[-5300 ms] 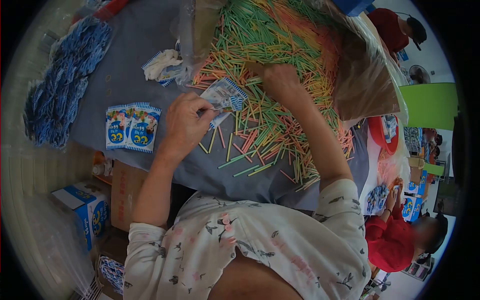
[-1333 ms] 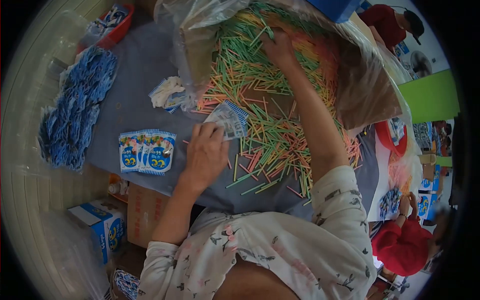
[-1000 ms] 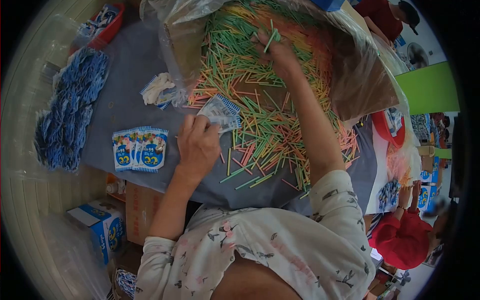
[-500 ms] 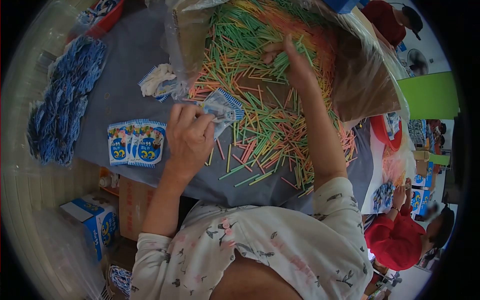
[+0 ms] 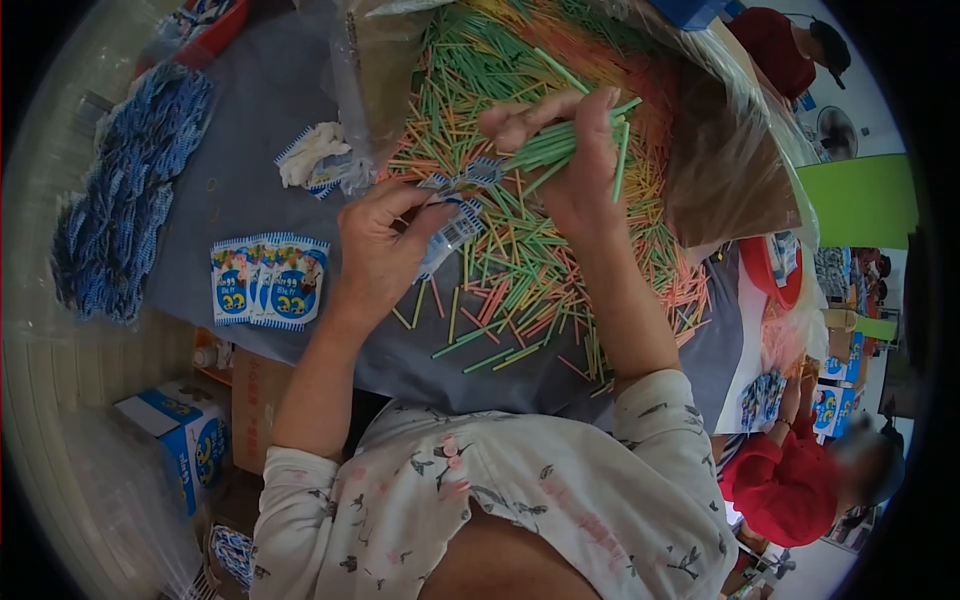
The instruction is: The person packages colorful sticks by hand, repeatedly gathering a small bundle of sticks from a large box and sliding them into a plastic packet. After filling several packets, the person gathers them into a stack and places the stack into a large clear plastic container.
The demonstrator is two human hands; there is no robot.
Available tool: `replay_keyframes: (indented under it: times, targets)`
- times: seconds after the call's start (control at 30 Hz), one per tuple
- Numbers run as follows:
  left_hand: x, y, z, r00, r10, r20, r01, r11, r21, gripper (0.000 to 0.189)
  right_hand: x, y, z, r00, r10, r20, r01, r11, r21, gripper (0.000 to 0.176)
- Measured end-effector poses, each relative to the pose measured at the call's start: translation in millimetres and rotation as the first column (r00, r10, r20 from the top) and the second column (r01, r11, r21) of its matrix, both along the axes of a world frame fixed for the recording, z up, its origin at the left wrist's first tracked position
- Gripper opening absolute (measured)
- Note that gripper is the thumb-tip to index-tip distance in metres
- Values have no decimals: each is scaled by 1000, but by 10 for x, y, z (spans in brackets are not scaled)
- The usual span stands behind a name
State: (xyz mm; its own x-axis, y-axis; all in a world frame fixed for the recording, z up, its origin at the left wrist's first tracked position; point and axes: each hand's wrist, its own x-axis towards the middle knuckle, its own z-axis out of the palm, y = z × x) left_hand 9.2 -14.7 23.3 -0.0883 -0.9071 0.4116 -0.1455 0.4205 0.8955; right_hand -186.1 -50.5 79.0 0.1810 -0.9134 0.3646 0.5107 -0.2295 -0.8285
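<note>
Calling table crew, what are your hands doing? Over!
Left hand: pinching a printed packet. Right hand: holding green sticks. Loose sticks scattered below. Over.

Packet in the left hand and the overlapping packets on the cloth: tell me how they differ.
The held packet shows a pale side with a barcode; the overlapping packets show colourful picture sides. The held packet is bent in the left hand, while the overlapping packets lie flat on the cloth. The held packet's mouth appears spread; the overlapping packets look flat-ended. Both have blue-and-white striped ends.
</note>
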Motion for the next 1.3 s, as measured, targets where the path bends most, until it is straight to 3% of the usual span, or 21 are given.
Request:
replay_keyframes:
  times: [0.03, 0.1, 0.17, 0.27, 0.4, 0.47, 0.5, 0.57, 0.67, 0.77, 0.87, 1.0, 1.07, 1.17, 1.23, 1.3]
  targets:
    - [-26, -13, -9, 999, -12, -47, 11, 1000, -21, 14, 55, 16, 17, 988, -59, -145, 47, 995, -83, 63]
    - [-51, -10, -5, 999, -17, -50, 16, 999, -28, 14, 98, 7, -53, 973, -73, -219, 45, 991, -130, 67]
    - [-57, -11, -4, 999, -14, -53, 12, 999, -35, 13, 146, 51, -82, 892, -201, -404, 127, 971, -202, 64]
    - [-83, -27, -70, 999, -2, -44, 0, 999, -47, 13, 169, 79, -77, 866, -203, -458, 92, 963, -254, 65]
    - [-124, -94, -127, 996, -38, -81, 33, 998, -57, 13, 123, 34, -175, 872, -183, -454, 74, 966, -248, 65]
    - [-131, -105, -92, 996, -54, -64, 52, 998, -44, 13, 0, 7, -153, 892, -99, -441, 85, 995, -51, 66]
    - [-129, -104, -55, 999, -35, -18, 33, 996, -78, 14, -22, -10, -132, 891, -99, -443, 85, 995, -52, 66]
    - [-121, -110, -50, 1000, -12, 27, 15, 993, -114, 14, -40, -40, -77, 967, -99, -234, 97, 995, -17, 67]
    - [-100, -129, -81, 999, -22, -28, 20, 998, -57, 15, -37, -17, -39, 988, -79, -135, 86, 995, 48, 69]
    - [-78, -103, -47, 996, -22, -81, 18, 998, -55, 16, 18, 4, -107, 988, -77, -133, 84, 996, 42, 69]
    - [-61, -78, -7, 1000, 5, 19, -4, 997, -71, 17, -17, -27, -192, 955, -97, -282, 90, 995, -39, 60]
    - [-44, -77, -41, 998, 21, 53, -13, 989, -145, 18, 24, -15, -218, 953, -148, -265, 149, 989, -17, 64]
    - [-11, -70, -67, 997, 26, 76, -15, 990, -142, 18, 12, 9, -176, 997, -42, 59, 31, 984, 177, 62]
    - [26, -34, -95, 991, 44, 129, -33, 996, -86, 14, 8, 50, -116, 993, -114, -16, 115, 976, 184, 60]
    - [51, 2, -127, 903, 220, 368, -78, 928, -364, 9, -9, 55, -151, 992, -97, -78, 109, 978, 180, 61]
    - [66, 81, -116, 871, 263, 415, -83, 912, -402, 9, -11, 54, -192, 988, -79, -136, 103, 979, 178, 62]
